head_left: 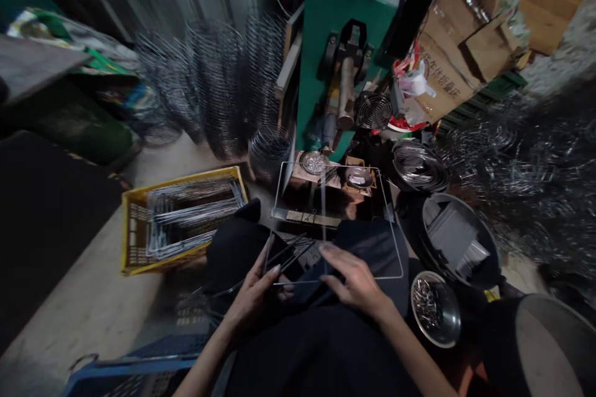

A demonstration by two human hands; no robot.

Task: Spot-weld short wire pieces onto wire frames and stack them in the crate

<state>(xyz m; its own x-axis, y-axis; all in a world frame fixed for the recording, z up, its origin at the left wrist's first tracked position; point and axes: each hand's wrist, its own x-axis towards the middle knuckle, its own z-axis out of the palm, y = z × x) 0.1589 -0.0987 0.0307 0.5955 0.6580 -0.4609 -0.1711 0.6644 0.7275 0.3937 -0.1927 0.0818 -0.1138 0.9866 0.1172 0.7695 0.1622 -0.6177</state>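
A thin rectangular wire frame (pixel 395 239) spans the space above my lap, with a straight upright strip or rod (pixel 324 211), blurred, crossing its middle. My left hand (pixel 263 282) is closed on the frame's lower left corner, fingers wrapped round the wire. Near the bottom of the strip, my right hand (pixel 349 273) has its thumb and fingers apart around it; whether they touch it cannot be made out. Behind the frame, several dark thin rods (pixel 291 254) lie between my knees.
A yellow crate (pixel 181 183) of wire frames stands left, a blue crate (pixel 139 366) lower left. Ahead is a green machine (pixel 316 31) with small dishes at its base. Bowls of metal pieces (pixel 449 322) and a tub of flat plates (pixel 493 260) sit right. Wire coils (pixel 218 87) stand behind.
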